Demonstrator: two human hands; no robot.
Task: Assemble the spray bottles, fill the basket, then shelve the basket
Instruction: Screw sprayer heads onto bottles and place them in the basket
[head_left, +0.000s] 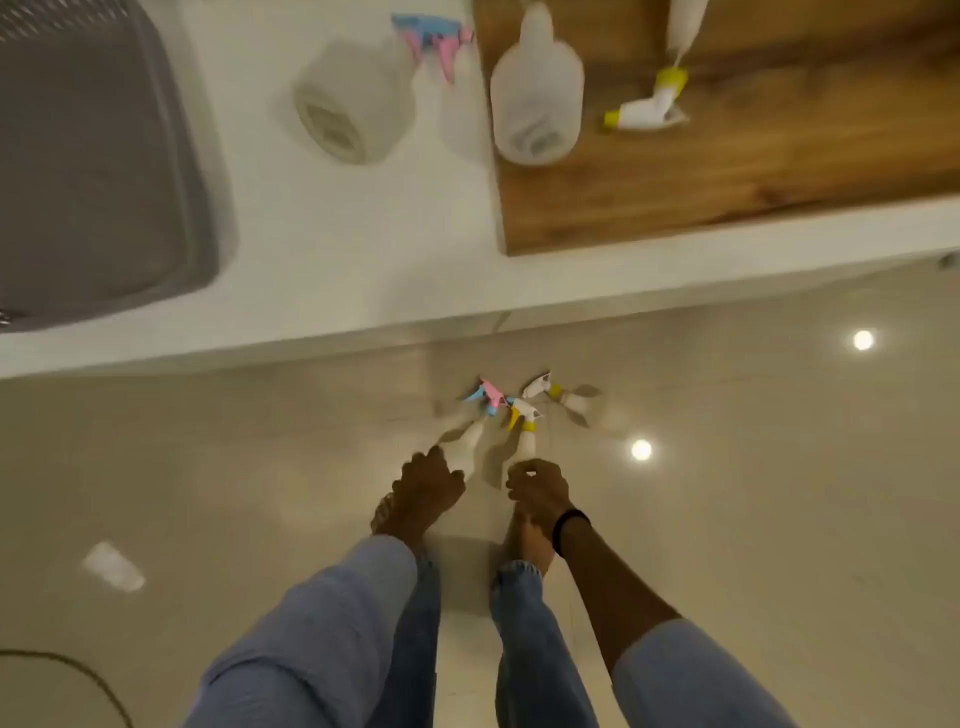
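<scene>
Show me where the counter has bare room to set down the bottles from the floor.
Free: the white counter strip between the grey basket and wooden board. Crowded: the far part, with bottles and a pink-blue sprayer.

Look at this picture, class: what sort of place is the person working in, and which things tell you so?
Probably a home kitchen or utility room: a white counter carrying a grey plastic basket and a wooden board, above a glossy tiled floor mirroring ceiling lights.
</scene>
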